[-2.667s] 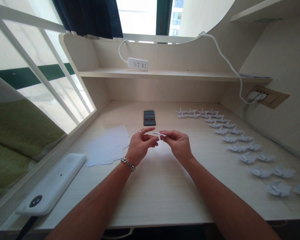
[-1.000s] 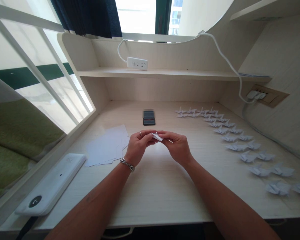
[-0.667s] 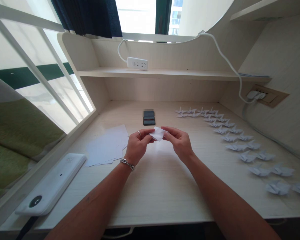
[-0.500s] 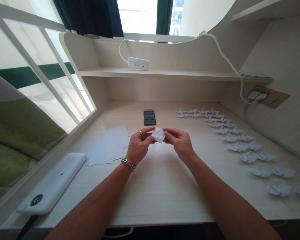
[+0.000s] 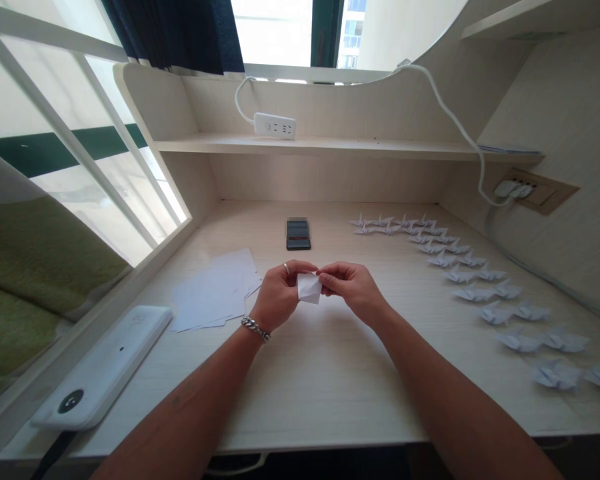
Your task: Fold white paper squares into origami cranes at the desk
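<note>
A small folded piece of white paper (image 5: 309, 289) is held above the desk between my two hands. My left hand (image 5: 279, 291), with a ring and a chain bracelet, grips its left side and upper edge. The fingers of my right hand (image 5: 351, 287) pinch the paper at its upper right corner. Beyond the hands lies a dark phone (image 5: 299, 234) on the desk. Loose white paper sheets (image 5: 207, 293) overlap to the left of my left hand. Folded paper cranes (image 5: 460, 275) stand in paired rows along the right side.
A white device with a round dial (image 5: 103, 367) and a black cable lies at the front left. On the back shelf (image 5: 330, 146) sits a white power strip (image 5: 275, 125). A white cord (image 5: 455, 117) runs to the wall socket (image 5: 536, 191) on the right.
The folded paper has turned from a diamond to a squarer position and come slightly lower and left. My right fingers have shifted left to its upper corner. The cranes and sheets stay put.
</note>
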The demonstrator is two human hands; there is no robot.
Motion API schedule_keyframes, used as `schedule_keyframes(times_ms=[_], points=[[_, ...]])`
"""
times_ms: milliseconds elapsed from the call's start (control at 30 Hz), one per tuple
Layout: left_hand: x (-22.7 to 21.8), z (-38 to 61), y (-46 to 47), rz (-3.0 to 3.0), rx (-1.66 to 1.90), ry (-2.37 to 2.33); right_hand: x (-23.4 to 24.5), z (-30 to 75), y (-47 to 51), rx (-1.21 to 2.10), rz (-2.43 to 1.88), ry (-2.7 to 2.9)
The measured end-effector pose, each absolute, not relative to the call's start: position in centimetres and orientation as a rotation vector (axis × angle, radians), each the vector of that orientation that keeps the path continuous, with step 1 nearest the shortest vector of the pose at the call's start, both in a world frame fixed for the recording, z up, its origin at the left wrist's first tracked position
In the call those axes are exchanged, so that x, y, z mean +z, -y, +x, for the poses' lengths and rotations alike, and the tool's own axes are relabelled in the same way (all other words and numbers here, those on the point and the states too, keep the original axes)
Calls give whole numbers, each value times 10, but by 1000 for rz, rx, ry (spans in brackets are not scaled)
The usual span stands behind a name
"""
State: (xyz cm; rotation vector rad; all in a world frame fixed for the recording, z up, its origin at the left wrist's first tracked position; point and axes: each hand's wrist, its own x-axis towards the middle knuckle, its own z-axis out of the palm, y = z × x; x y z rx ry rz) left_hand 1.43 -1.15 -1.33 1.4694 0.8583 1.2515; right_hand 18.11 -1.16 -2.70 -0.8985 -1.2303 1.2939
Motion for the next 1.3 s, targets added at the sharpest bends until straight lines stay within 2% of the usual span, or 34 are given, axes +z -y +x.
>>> schedule_keyframes(times_ms=[300, 600, 867, 1100, 1300], points=[[-10, 14, 13, 1566, 1255, -1015, -28, 179, 13, 1307, -853, 1196], [-16, 13, 10, 1676, 1145, -1056, -22, 182, 14, 1491, -904, 1067], [-5, 16, 16, 1535, 1365, -873, -20, 185, 15, 1615, -939, 1067], [-1, 15, 17, 1422, 1373, -848, -19, 188, 16, 1697, -927, 1045], [-6, 13, 13, 1193, 1142, -732, -20, 187, 14, 1589, -894, 992]])
